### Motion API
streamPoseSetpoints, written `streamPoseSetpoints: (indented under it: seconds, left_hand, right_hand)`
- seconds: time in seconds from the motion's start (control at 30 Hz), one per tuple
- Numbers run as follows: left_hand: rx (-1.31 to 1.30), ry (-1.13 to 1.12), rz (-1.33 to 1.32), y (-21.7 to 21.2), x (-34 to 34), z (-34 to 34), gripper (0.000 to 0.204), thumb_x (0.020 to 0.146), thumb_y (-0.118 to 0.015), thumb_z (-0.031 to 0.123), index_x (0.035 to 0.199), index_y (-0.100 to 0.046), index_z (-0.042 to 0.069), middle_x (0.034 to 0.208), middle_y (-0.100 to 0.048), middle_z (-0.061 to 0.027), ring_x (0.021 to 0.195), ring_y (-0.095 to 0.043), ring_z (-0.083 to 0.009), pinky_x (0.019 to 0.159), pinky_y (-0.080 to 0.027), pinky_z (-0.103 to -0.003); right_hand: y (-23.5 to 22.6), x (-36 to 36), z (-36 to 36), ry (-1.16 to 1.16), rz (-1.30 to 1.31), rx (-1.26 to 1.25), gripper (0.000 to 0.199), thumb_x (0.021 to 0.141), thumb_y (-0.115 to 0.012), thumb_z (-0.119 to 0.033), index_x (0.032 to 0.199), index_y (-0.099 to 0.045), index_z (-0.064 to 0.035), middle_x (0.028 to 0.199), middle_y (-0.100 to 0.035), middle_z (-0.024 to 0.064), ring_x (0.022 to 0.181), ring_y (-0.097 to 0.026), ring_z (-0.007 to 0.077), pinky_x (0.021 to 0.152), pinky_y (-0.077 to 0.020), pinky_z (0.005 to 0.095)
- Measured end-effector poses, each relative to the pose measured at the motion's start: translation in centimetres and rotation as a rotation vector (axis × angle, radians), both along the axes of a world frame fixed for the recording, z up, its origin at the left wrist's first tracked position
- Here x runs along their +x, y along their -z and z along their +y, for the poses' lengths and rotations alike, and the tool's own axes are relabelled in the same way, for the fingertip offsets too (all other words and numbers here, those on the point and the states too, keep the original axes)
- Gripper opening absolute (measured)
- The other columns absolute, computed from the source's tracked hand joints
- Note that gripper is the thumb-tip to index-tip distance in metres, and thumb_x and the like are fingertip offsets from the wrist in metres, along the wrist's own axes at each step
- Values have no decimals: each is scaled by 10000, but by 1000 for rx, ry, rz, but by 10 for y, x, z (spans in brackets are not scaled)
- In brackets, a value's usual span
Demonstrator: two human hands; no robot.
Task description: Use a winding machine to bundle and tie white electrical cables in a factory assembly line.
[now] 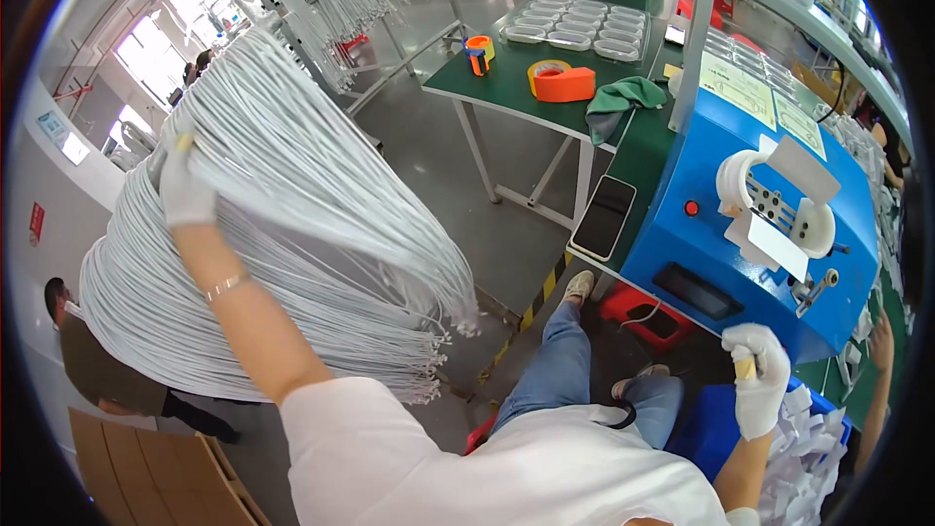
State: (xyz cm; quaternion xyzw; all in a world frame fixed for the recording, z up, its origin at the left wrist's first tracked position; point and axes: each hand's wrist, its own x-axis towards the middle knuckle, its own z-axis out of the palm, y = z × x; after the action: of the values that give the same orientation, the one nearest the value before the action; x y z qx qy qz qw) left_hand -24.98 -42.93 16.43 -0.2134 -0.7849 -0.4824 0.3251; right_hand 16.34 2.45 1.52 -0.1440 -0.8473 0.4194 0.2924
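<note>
A thick hanging mass of long white cables [321, 146] fills the left side. My left hand [187, 185], in a white glove with a yellowish fingertip, reaches into its left part. Its fingers look closed on some cables, and blurred strands trail from it to the right. My right hand [760, 382], gloved the same way, is held up at the lower right with its fingers curled in. Nothing shows in it. Just above it stands a blue machine [672, 234] with a red button and a white round fixture [745, 185] on top.
A black phone [605, 217] lies beside the machine. On the green table [467, 78] are orange tape rolls [550, 73], a green cloth [623, 102] and clear trays [584, 24]. A blue bin [701, 429] with white scraps stands low right. Cardboard [146, 468] and another person [107, 360] are at left.
</note>
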Motion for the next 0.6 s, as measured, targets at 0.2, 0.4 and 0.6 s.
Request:
streamPoseSetpoints:
  seconds: [0.2,0.4,0.6]
  left_hand:
    - [-163,-325,-515,102,56,19,429,804,-667,133,1149,-557,-98,1062,-619,-125,905,-582,-155,807,-450,-268]
    - [222,-268,-447,116,91,44,505,785,-699,165,1194,-528,-76,1102,-601,-152,989,-558,-244,907,-413,-323]
    - [62,-430,323,90,106,108,502,838,-649,80,1281,-452,-49,1207,-559,-183,1109,-541,-235,990,-396,-329]
  right_hand:
    - [66,37,4,170,-152,-500,252,918,-578,-230,919,-624,17,890,-630,77,770,-620,154,735,-492,263]
    - [71,35,-4,99,-197,-457,184,898,-586,-165,914,-636,11,865,-626,72,783,-600,146,739,-476,262]
    - [77,39,-11,142,-188,-498,105,878,-595,-93,907,-643,-5,849,-616,63,776,-581,137,729,-455,249]
